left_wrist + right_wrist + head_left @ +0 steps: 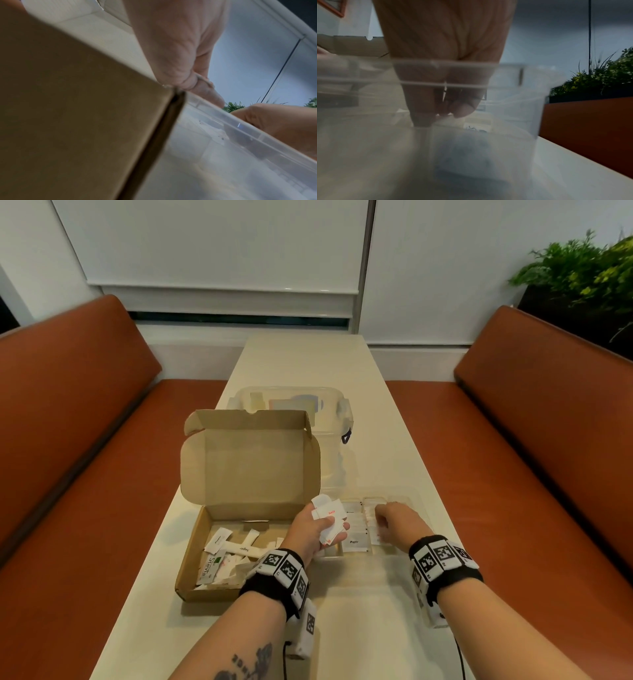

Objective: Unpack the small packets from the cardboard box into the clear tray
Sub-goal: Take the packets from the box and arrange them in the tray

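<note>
Head view: cardboard box (219, 546) open at near left of table (298, 361), loose packets inside. Left hand (313, 530) grips bunch of packets (329, 513) between box and clear tray (416, 501). Right hand (394, 522) in tray, fingers curled down.

Left wrist view: box wall (77, 121) touching tray rim (240, 128).

Right wrist view: through blurred tray wall (530, 101), cannot tell if right fingers (462, 108) pinch anything.

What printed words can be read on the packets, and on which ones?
"Stevia": green-and-white sachet in the brown cardboard box.
"Sugar": long white stick packet in the box.
"Salt", red: white packet held by the left hand.
"Pepper": white packet in the clear plastic tray.
Other packets: too blurred.
</note>
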The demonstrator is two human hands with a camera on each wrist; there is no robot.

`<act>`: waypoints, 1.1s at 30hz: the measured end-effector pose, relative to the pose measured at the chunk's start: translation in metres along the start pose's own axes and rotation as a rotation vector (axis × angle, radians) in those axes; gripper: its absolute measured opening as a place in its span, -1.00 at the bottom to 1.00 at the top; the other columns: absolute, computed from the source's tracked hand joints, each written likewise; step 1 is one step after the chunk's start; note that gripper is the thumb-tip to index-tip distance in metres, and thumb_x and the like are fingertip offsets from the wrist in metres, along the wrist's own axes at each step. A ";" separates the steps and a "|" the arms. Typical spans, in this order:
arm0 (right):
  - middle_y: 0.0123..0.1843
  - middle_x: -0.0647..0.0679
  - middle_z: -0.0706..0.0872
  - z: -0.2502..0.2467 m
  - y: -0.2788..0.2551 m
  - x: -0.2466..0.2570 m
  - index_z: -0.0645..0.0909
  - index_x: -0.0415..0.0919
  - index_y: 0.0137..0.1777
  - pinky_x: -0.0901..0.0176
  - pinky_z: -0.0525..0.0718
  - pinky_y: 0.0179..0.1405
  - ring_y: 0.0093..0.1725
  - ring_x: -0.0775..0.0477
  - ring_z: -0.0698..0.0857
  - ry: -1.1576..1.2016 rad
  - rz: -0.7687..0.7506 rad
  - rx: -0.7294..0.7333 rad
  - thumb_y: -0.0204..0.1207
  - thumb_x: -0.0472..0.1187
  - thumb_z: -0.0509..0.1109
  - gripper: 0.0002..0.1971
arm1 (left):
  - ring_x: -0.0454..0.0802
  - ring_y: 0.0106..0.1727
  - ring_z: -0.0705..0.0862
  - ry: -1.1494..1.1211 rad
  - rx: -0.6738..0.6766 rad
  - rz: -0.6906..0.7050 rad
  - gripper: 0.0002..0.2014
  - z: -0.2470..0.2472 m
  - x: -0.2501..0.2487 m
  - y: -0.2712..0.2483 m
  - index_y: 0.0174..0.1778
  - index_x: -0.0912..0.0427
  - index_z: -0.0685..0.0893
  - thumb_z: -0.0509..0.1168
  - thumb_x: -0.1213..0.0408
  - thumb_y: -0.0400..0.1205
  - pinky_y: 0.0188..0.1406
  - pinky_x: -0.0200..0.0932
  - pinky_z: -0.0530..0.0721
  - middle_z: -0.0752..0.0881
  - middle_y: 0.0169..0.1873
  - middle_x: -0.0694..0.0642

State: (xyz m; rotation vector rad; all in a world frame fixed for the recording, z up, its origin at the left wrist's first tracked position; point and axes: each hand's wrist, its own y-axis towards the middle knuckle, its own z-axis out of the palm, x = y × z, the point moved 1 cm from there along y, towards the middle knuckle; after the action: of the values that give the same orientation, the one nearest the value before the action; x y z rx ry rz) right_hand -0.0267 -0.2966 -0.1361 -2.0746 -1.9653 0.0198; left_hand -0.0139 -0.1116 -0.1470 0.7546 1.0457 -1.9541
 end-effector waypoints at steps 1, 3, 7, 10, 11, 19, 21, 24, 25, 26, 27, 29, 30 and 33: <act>-0.16 -0.09 0.53 0.002 -0.001 -0.001 0.23 -0.02 -0.43 0.23 0.40 -0.21 -0.18 -0.06 0.47 0.011 -0.008 -0.009 0.47 -0.44 0.20 -0.62 | 0.23 -0.12 0.73 0.001 -0.002 -0.001 -0.55 0.000 0.000 0.000 0.47 0.24 0.38 0.09 0.65 0.68 -0.26 -0.02 0.79 0.59 0.16 0.42; -0.17 -0.08 0.48 0.004 -0.002 -0.002 0.16 -0.04 -0.43 0.22 0.36 -0.22 -0.18 -0.06 0.43 0.010 -0.011 -0.011 0.46 -0.48 0.16 -0.61 | 0.23 -0.11 0.73 0.014 0.000 0.000 -0.55 0.000 0.000 0.000 0.46 0.23 0.39 0.09 0.65 0.68 -0.28 -0.03 0.79 0.60 0.14 0.42; -0.15 -0.08 0.47 0.007 -0.002 -0.003 0.14 -0.03 -0.43 0.23 0.37 -0.24 -0.16 -0.05 0.43 0.015 0.013 -0.018 0.47 -0.50 0.13 -0.60 | 0.22 -0.13 0.73 0.043 -0.006 0.000 -0.56 0.000 0.001 0.001 0.44 0.21 0.40 0.10 0.65 0.67 -0.30 -0.04 0.79 0.61 0.11 0.40; -0.16 -0.07 0.46 0.008 -0.005 -0.002 0.12 -0.02 -0.43 0.23 0.35 -0.29 -0.15 -0.04 0.42 0.011 0.029 -0.040 0.49 -0.50 0.12 -0.58 | 0.22 -0.12 0.75 0.063 -0.008 0.002 -0.57 -0.001 0.002 0.002 0.41 0.19 0.41 0.12 0.64 0.67 -0.29 -0.04 0.80 0.62 0.12 0.40; -0.16 -0.07 0.46 0.008 -0.006 -0.002 0.12 -0.02 -0.43 0.24 0.36 -0.24 -0.15 -0.04 0.42 0.005 0.037 -0.048 0.49 -0.49 0.12 -0.58 | 0.22 -0.12 0.75 0.068 -0.009 0.001 -0.56 -0.001 0.003 0.002 0.41 0.18 0.41 0.12 0.64 0.66 -0.29 -0.04 0.80 0.62 0.12 0.40; -0.06 -0.05 0.73 -0.004 -0.005 0.012 0.64 -0.18 0.00 0.19 0.52 -0.07 -0.04 -0.02 0.60 0.257 -0.027 -0.280 0.59 -0.17 0.31 -0.88 | 0.18 -0.19 0.78 0.136 0.005 0.001 -0.60 -0.002 0.005 0.005 0.31 0.12 0.48 0.17 0.63 0.64 -0.34 -0.08 0.80 0.70 0.01 0.31; -0.10 0.00 0.75 -0.010 -0.005 0.022 0.68 -0.14 -0.01 0.24 0.53 -0.13 -0.16 0.08 0.61 0.448 -0.042 -0.308 0.59 -0.09 0.33 -0.84 | 0.18 -0.21 0.79 0.155 0.005 0.010 -0.59 -0.001 0.005 0.006 0.32 0.13 0.47 0.18 0.63 0.64 -0.36 -0.08 0.79 0.72 -0.01 0.28; -0.06 0.03 0.75 -0.015 -0.004 0.034 0.69 -0.05 0.12 0.36 0.49 -0.13 -0.27 0.27 0.56 0.626 -0.051 -0.224 0.53 -0.09 0.42 -0.80 | 0.17 -0.21 0.80 0.172 0.012 0.025 -0.58 -0.001 0.006 0.006 0.35 0.14 0.46 0.20 0.63 0.63 -0.31 -0.06 0.81 0.75 -0.06 0.26; -0.05 0.03 0.74 -0.014 -0.004 0.036 0.68 -0.04 0.16 0.37 0.48 -0.12 -0.27 0.29 0.55 0.637 -0.054 -0.194 0.50 -0.12 0.45 -0.76 | 0.17 -0.20 0.80 0.175 0.019 0.028 -0.58 -0.002 0.006 0.006 0.35 0.13 0.46 0.20 0.62 0.64 -0.29 -0.05 0.81 0.76 -0.07 0.25; -0.06 0.03 0.73 -0.014 -0.003 0.037 0.68 -0.04 0.18 0.38 0.48 -0.12 -0.27 0.29 0.55 0.634 -0.055 -0.175 0.48 -0.15 0.48 -0.73 | 0.17 -0.19 0.79 0.175 0.026 0.032 -0.58 -0.002 0.005 0.006 0.35 0.12 0.45 0.20 0.62 0.64 -0.28 -0.05 0.81 0.77 -0.07 0.24; -0.09 0.03 0.71 -0.013 -0.003 0.038 0.68 -0.06 0.17 0.41 0.48 -0.15 -0.27 0.26 0.55 0.628 -0.052 -0.166 0.45 -0.19 0.50 -0.72 | 0.17 -0.18 0.79 0.173 0.031 0.034 -0.58 -0.002 0.005 0.005 0.35 0.12 0.45 0.21 0.61 0.64 -0.28 -0.05 0.81 0.77 -0.06 0.24; -0.18 0.03 0.68 -0.011 -0.002 0.040 0.71 -0.11 0.10 0.45 0.50 -0.23 -0.28 0.17 0.57 0.635 -0.028 -0.166 0.42 -0.25 0.52 -0.75 | 0.17 -0.16 0.79 0.169 0.029 0.039 -0.59 -0.002 0.005 0.005 0.34 0.12 0.44 0.22 0.60 0.64 -0.27 -0.07 0.80 0.76 -0.04 0.24; -0.23 0.02 0.66 -0.010 -0.002 0.040 0.72 -0.14 0.07 0.43 0.52 -0.23 -0.28 0.13 0.58 0.648 -0.012 -0.169 0.41 -0.27 0.53 -0.77 | 0.17 -0.14 0.78 0.169 0.025 0.039 -0.59 -0.003 0.005 0.004 0.34 0.13 0.45 0.22 0.60 0.64 -0.27 -0.08 0.80 0.75 -0.03 0.25; -0.26 0.05 0.61 -0.006 -0.003 0.041 0.71 -0.17 -0.02 0.36 0.53 -0.21 -0.25 0.09 0.56 0.652 0.014 -0.192 0.36 -0.28 0.56 -0.80 | 0.19 -0.09 0.77 0.173 0.025 0.036 -0.57 -0.004 0.005 0.004 0.34 0.16 0.47 0.25 0.62 0.61 -0.24 -0.09 0.80 0.74 0.04 0.32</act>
State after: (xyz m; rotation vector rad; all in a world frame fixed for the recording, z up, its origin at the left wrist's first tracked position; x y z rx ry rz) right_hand -0.0251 -0.2570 -0.1222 -1.8672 -1.5854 -0.7668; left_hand -0.0132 -0.1115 -0.1542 0.9642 1.1033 -1.9001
